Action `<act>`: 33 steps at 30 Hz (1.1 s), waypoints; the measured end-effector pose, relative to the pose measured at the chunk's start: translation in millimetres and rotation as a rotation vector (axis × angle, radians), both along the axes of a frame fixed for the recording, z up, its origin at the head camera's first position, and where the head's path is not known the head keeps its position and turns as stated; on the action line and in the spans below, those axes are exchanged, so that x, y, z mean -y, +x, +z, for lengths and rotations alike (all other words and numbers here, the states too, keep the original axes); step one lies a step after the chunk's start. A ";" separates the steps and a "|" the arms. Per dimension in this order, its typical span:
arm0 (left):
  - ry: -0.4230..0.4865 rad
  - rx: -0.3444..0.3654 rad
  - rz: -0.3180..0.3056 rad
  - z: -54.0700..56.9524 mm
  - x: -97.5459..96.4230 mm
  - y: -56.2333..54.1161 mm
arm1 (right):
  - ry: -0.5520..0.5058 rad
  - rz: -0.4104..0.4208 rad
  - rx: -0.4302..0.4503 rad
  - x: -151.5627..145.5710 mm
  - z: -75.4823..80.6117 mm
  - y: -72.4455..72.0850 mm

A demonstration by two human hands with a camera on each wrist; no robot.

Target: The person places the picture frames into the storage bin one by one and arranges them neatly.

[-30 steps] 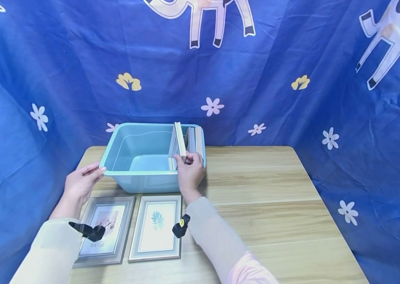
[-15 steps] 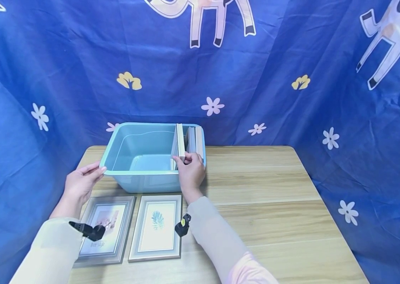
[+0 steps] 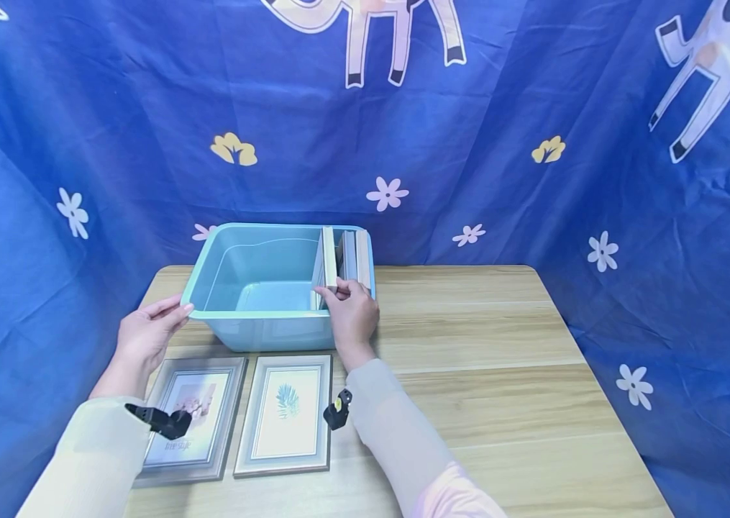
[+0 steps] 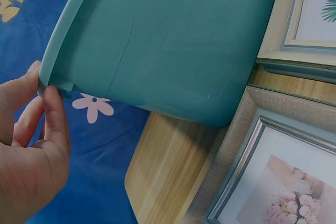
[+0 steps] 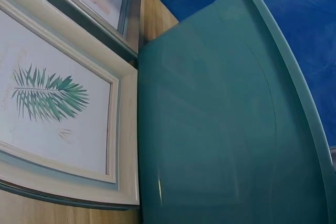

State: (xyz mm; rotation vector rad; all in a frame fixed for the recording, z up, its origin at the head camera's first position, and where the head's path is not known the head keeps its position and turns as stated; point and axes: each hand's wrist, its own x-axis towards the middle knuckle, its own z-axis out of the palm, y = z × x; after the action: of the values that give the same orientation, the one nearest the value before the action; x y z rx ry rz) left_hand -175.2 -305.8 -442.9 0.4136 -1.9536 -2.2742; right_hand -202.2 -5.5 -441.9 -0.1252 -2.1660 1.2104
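Head view: left hand [image 3: 147, 334] pinches a blue-green plastic tub's [image 3: 267, 335] near-left corner; right hand [image 3: 354, 316] grips a cream-edged rectangular frame [image 3: 329, 253], likely rigid, breakable, best held edgewise.

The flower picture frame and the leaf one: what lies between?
In the left wrist view, bare wooden tabletop separates the flower frame from the leaf frame.

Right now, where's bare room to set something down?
Free: the table between the right arm and blue cloth; inside the tub, its left half. Crowded: its right end, with upright frames and the right hand; before it, two flat pictures.
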 end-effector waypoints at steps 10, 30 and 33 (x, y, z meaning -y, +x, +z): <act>0.000 -0.003 0.002 2.4 -1.7 2.1 | 0.082 -0.036 -0.015 -3.4 -2.2 1.9; -0.010 0.017 0.003 2.5 -1.3 1.7 | 0.206 -0.100 0.072 -7.2 -7.9 4.5; -0.020 0.020 0.002 2.7 -1.3 1.5 | 0.217 -0.102 0.070 -8.1 -9.4 3.3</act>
State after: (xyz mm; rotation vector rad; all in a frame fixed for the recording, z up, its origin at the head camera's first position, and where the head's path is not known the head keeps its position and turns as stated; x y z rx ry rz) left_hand -173.7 -304.5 -440.2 0.4384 -1.9822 -2.2562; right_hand -198.9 2.6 -451.3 -0.1857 -2.3063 0.9205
